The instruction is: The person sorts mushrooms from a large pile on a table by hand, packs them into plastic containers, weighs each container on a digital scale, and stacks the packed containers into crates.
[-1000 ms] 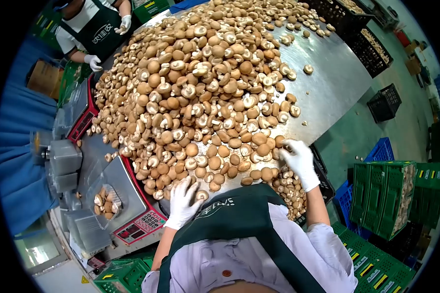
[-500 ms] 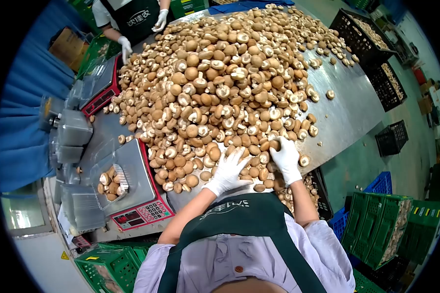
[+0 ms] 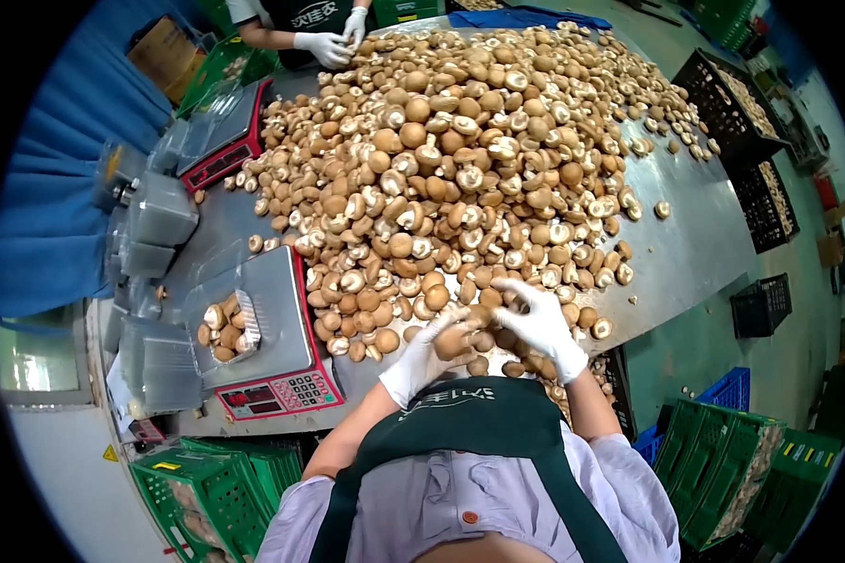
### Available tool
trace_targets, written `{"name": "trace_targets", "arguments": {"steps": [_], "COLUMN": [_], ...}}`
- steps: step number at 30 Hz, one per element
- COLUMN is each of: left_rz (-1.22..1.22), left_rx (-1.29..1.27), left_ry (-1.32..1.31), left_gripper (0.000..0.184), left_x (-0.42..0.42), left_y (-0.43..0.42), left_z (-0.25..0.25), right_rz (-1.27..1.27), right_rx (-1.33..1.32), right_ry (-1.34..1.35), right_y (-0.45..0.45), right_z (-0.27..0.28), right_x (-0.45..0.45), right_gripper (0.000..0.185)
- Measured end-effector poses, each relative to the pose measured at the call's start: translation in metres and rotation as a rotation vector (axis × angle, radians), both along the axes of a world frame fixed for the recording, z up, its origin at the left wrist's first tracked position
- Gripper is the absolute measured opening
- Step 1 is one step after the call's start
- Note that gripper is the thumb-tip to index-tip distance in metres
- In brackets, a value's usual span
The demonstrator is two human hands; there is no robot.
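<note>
A large heap of brown-capped shiitake mushrooms [image 3: 441,178] with pale stems covers the metal table. At its near edge, my gloved left hand [image 3: 415,364] is closed around a mushroom [image 3: 453,343], slightly blurred. My gloved right hand [image 3: 546,330] faces it, thumb and fingers curled around another mushroom [image 3: 489,298]. Loose mushrooms lie on the tabletop just below and between both hands. To the left, a clear plastic tray [image 3: 251,319] with several mushrooms sits on a red-framed scale [image 3: 286,352].
A second scale [image 3: 221,141] stands farther back on the left, near stacked clear trays [image 3: 160,211]. Across the table are a co-worker's gloved hands [image 3: 329,47]. Black crates [image 3: 723,103] and green crates [image 3: 714,460] stand to the right; another green crate [image 3: 192,497] is at lower left.
Both my hands have lifted from the loose mushrooms and come together, now with mushrooms in them. The co-worker's hands have moved together at the heap. The view has shifted slightly.
</note>
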State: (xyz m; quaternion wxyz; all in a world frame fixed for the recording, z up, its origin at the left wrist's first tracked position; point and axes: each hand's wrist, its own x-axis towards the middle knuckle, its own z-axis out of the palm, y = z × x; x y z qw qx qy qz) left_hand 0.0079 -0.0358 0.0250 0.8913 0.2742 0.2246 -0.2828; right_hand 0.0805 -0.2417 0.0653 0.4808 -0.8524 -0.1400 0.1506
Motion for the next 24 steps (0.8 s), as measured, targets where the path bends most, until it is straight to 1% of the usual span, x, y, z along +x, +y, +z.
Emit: {"name": "trace_targets", "arguments": {"steps": [2,3,4,5,6,7,8,10,11,12,14,16,17,20,21,22,24], "left_rz": [0.046,0.062,0.087,0.097,0.104,0.130,0.137,0.090,0.048,0.055,0.010,0.010,-0.019,-0.056,-0.064,-0.072,-0.073], "left_rx": [0.077,0.096,0.112,0.141,0.171,0.222,0.224,0.102,0.091,0.090,0.199,0.199,0.201,0.163,0.196,0.228,0.246], "left_ry": [0.055,0.056,0.086,0.068,0.054,0.014,0.014,0.007,-0.044,-0.045,-0.119,-0.141,-0.141,-0.107,-0.162,-0.219,-0.242], "left_gripper": [0.033,0.027,0.025,0.025,0.025,0.025,0.025,0.029,0.034,0.034,0.039,0.043,0.042,0.045,0.047,0.049,0.051], "left_x": [-0.008,-0.010,-0.013,-0.014,-0.016,-0.016,-0.015,-0.012,-0.012,-0.010,-0.011,-0.011,-0.011,-0.010,-0.010,-0.008,-0.007], "left_y": [0.002,0.003,0.005,0.006,0.007,0.005,0.008,0.015,0.017,0.016,0.011,0.008,0.009,0.013,0.013,0.014,0.014], "left_z": [-0.042,-0.033,-0.035,-0.030,-0.021,-0.011,-0.012,-0.017,-0.017,-0.015,-0.009,-0.006,-0.011,-0.013,-0.016,-0.017,-0.009], "right_rz": [-0.194,-0.183,-0.135,-0.101,-0.067,-0.052,-0.051,-0.044,-0.124,-0.182,-0.183,-0.199,-0.163,-0.220,-0.207,-0.213,-0.243], "right_rx": [-0.312,-0.347,-0.601,-0.596,-0.591,-0.612,-0.610,-0.495,-0.480,-0.436,-0.424,-0.371,-0.429,-0.468,-0.494,-0.492,-0.432], "right_ry": [-0.444,-0.595,-0.641,-0.672,-0.699,-0.656,-0.628,-0.615,-0.549,-0.510,-0.425,-0.658,-0.689,-0.711,-0.652,-0.655,-0.600], "right_y": [0.008,0.004,0.003,0.002,0.005,0.006,0.006,0.002,0.001,0.000,-0.001,0.000,-0.001,0.007,0.008,0.008,0.010], "right_z": [-0.043,-0.058,-0.073,-0.085,-0.085,-0.084,-0.083,-0.079,-0.076,-0.073,-0.064,-0.077,-0.080,-0.093,-0.091,-0.089,-0.081], "right_x": [0.023,0.037,0.051,0.059,0.064,0.067,0.070,0.073,0.071,0.069,0.060,0.056,0.056,0.065,0.067,0.067,0.065], "right_gripper": [0.035,0.030,0.029,0.029,0.028,0.024,0.018,0.013,0.014,0.014,0.017,0.022,0.027,0.027,0.025,0.025,0.021]}}
